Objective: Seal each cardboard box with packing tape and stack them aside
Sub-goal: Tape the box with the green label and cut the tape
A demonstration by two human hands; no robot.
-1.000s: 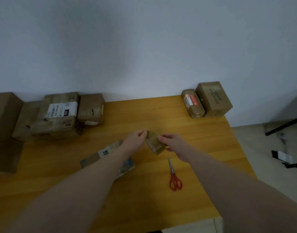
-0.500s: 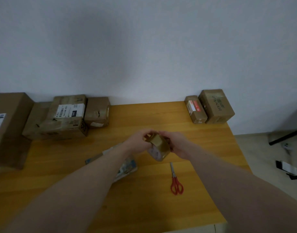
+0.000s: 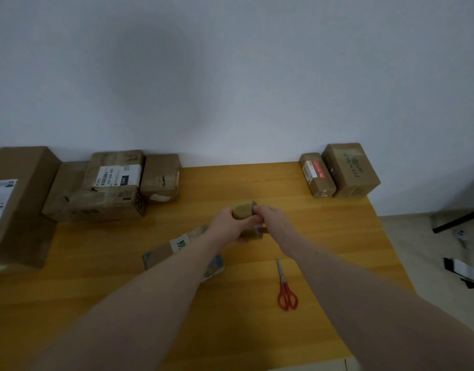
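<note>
Head view: both my hands are up over the middle of the table (image 3: 324,236), holding the roll of packing tape (image 3: 244,210) between them. Left hand (image 3: 228,226) wraps the roll from the left, fingers curled round its side. Right hand (image 3: 270,220) grips it from the right, fingertips at the top edge of the roll. Can't tell if any tape is peeled off, too blurry. Roll is in the air, not touching the table.

Under my left forearm there's a flat cardboard box (image 3: 171,250) with a white-and-green label, lying on the table and partly hidden by the arm. Can't tell whether it's taped.

Red-handled scissors (image 3: 285,290) lie on the table on the near right, blades closed and pointing away from me, well apart from my hands.

Back left against the wall: a cluster of boxes. A tall box (image 3: 19,199) with a white label is at far left, then a box with a shipping label (image 3: 115,183) on top of a wider one, then a smaller box (image 3: 161,178) touching its right side.

Back right corner: two boxes side by side, touching. A narrow box with a red-and-white label (image 3: 317,175) is on the left, a larger box with dark lettering (image 3: 351,170) on the right.
</note>
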